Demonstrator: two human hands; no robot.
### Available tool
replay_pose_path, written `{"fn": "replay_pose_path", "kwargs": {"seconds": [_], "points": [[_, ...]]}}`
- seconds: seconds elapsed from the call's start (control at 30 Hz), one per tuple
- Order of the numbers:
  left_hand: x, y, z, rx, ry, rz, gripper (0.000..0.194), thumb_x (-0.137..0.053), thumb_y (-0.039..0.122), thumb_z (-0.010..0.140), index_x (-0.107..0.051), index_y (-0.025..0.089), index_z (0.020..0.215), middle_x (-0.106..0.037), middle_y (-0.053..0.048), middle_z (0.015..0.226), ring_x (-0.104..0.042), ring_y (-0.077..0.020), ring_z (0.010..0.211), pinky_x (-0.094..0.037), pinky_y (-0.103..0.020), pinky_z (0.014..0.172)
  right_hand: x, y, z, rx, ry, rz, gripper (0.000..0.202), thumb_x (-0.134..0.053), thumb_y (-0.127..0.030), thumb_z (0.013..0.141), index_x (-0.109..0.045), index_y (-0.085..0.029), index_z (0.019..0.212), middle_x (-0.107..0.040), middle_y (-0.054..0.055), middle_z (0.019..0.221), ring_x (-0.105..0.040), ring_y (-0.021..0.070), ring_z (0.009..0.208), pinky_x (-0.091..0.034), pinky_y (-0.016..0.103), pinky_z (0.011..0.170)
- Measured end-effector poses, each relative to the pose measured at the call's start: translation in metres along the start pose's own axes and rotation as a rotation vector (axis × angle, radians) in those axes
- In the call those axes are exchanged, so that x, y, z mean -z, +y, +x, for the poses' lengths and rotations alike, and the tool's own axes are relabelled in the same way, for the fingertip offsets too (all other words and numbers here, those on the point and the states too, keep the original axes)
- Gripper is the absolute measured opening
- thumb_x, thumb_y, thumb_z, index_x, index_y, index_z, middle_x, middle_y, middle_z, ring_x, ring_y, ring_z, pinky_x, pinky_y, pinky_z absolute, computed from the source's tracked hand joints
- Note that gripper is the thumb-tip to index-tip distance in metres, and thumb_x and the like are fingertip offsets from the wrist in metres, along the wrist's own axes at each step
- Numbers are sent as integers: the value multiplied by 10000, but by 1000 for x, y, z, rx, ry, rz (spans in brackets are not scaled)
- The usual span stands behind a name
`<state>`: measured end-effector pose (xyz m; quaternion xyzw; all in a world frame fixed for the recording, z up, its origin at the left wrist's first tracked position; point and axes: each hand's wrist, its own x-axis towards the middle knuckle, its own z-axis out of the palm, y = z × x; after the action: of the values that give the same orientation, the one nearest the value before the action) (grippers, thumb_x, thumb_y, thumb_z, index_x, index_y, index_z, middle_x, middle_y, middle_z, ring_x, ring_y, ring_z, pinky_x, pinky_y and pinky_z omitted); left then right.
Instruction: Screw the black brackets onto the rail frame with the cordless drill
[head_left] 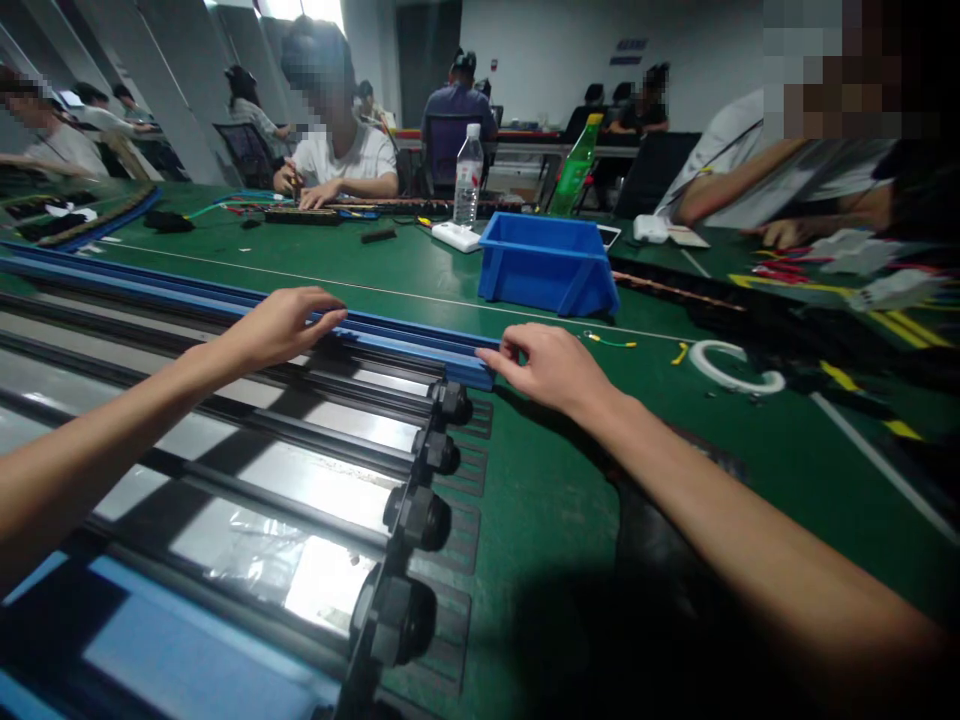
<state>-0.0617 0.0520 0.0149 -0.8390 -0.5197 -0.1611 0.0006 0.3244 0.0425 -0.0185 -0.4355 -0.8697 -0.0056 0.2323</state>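
A long blue rail [405, 343] lies across the green table [540, 470], along the far edge of a large framed panel [322, 500] with black bars and silvery strips. My left hand [289, 322] rests over the rail, fingers bent and thumb apart from them, with nothing visible in it. At the rail's right end, my right hand [544, 368] has its thumb and fingers curled against the end of the rail. Several black cable glands [424, 518] stick out along the panel's right side.
Beyond my right hand stands a blue bin [547, 265], with a clear bottle [468, 180] and a green bottle [576, 168] behind it. A white coil [735, 368] and loose wires lie right. People sit across the table.
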Motion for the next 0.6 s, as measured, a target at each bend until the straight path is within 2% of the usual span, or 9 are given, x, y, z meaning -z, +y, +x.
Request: {"fn": "replay_pose_path", "kwargs": {"seconds": [0.1,0.17,0.3,0.47,0.6], "points": [[-12,-11,1,30,-183,13,606,-353,614,1012,-739,147,1018,-745,-92,883,-673,-241,806,-452,-302,739,-1,-1,-2,47,-107,37,303,-594,-462,973,-656,-205,824,-697,45,728,-611,192,657,-341,315,605],[-16,-16,0,62,-236,-2,635,-317,634,1015,-730,153,1000,-718,-62,786,-656,-225,737,-430,-286,693,-2,-2,-2,78,-165,71,287,-574,-424,991,-687,-205,844,-715,45,728,-629,183,655,-352,307,609],[-14,-18,-2,91,-260,-9,632,-320,650,1009,-717,159,990,-667,-32,706,-612,-202,671,-402,-271,665,-3,-1,-1,101,-210,141,303,-534,-379,1020,-717,-194,865,-742,58,766,-657,179,684,-372,299,628],[-11,-17,-1,130,-291,-4,635,-323,666,999,-716,169,1032,-649,-24,682,-604,-204,658,-393,-278,669,-8,-3,1,91,-198,199,298,-550,-369,1017,-729,-176,879,-748,66,780,-658,179,682,-381,298,633],[-11,-23,-2,166,-280,24,677,-293,683,997,-717,158,941,-600,-29,607,-598,-215,625,-393,-300,675,-13,-7,4,85,-184,225,282,-569,-368,1013,-733,-170,898,-755,70,799,-663,183,702,-385,298,644]]}}
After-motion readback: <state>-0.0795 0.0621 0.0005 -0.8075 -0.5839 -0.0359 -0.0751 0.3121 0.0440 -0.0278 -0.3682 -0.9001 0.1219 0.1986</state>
